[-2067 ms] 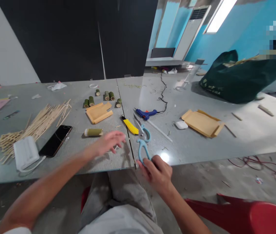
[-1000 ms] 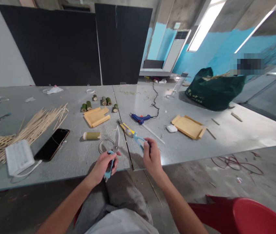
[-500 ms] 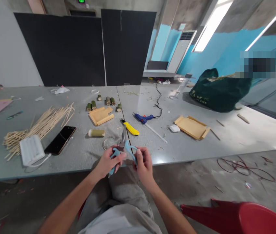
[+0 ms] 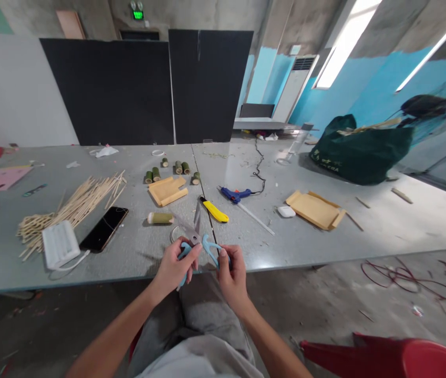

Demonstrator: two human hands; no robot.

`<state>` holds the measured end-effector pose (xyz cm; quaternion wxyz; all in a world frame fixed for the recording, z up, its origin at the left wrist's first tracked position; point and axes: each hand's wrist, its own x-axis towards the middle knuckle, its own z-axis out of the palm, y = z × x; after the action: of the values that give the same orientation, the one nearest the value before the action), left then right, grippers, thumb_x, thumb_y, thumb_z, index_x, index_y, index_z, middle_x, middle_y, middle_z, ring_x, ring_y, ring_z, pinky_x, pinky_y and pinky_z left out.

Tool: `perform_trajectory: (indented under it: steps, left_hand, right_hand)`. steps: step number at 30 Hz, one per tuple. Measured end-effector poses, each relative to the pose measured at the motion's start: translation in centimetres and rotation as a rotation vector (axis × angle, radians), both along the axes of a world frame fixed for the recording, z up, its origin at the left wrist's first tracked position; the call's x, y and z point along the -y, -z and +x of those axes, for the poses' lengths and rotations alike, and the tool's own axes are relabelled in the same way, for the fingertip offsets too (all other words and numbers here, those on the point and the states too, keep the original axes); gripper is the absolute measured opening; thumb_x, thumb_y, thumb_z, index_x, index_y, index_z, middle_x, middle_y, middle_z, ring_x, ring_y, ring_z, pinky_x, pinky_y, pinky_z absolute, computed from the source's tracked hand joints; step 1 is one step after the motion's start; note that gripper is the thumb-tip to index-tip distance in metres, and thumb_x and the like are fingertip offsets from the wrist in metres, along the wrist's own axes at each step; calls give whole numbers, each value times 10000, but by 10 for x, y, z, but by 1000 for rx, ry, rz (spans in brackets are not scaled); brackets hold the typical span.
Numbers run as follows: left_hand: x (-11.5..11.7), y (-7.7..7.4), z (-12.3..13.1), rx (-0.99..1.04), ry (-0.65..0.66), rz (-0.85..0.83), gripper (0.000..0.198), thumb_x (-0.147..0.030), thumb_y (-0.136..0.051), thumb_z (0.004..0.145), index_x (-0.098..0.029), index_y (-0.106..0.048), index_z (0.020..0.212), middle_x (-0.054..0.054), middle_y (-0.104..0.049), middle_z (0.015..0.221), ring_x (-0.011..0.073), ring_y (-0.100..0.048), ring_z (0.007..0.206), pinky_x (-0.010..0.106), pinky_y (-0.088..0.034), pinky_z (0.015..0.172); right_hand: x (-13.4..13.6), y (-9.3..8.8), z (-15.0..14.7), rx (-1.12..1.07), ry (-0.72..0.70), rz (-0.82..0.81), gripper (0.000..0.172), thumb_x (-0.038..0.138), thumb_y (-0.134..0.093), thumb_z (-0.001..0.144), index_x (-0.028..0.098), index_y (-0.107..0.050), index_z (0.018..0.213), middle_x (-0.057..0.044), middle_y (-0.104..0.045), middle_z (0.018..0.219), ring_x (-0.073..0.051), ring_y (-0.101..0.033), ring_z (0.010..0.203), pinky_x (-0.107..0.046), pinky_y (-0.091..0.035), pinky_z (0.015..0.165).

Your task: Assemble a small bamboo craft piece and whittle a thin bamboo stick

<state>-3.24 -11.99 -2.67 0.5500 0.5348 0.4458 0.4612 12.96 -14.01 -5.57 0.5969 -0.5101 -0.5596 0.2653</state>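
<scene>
A pair of scissors [image 4: 195,239] with light blue handles is held between my two hands near the table's front edge, its blades spread apart and pointing away from me. My left hand [image 4: 177,264] is closed round one handle. Around the other handle, the fingers of my right hand [image 4: 231,271] are closed. Just beyond the scissors lie a pale ring [image 4: 175,233], a short bamboo tube [image 4: 161,218] and a yellow utility knife [image 4: 215,211]. Whether anything thin sits between the blades I cannot make out.
A blue glue gun [image 4: 235,195] lies mid-table with its cord running back. Folded cardboard trays [image 4: 315,210], bamboo pieces [image 4: 178,167], wooden sticks [image 4: 83,202], a phone [image 4: 105,229] and a white power bank [image 4: 60,244] lie around. A green bag [image 4: 362,152] stands right; a red chair [image 4: 423,357] is below.
The scissors' blades are spread wider now, with both hands still on the handles. The whole view has tilted up slightly, so the table items sit a little lower and further right.
</scene>
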Motion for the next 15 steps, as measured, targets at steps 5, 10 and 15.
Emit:
perform_trajectory:
  steps: [5, 10, 15]
  left_hand:
    - [3, -2, 3, -105, -39, 22, 377, -570, -608, 929, -211, -532, 843, -58, -594, 586, 84, -528, 344, 188, -373, 351]
    - [9, -3, 5, -50, 10, 6, 364, -548, -601, 940, -203, -541, 840, -47, -607, 563, 87, -514, 326, 191, -355, 345]
    - [16, -5, 10, 2, -60, 26, 359, -524, -650, 914, -198, -536, 820, -44, -615, 556, 86, -537, 351, 185, -372, 371]
  right_hand:
    - [2, 5, 1, 51, 38, 76, 220, 391, -485, 1032, 224, -627, 1011, -11, -622, 820, -153, -554, 700, -286, -464, 649]
    - [6, 4, 7, 59, 58, 73, 191, 399, -601, 975, 213, -644, 969, 2, -627, 743, -135, -522, 618, -265, -434, 587]
    - [7, -3, 3, -44, 8, 18, 241, 440, -606, 973, 207, -617, 910, 18, -613, 701, -112, -494, 577, -226, -381, 520]
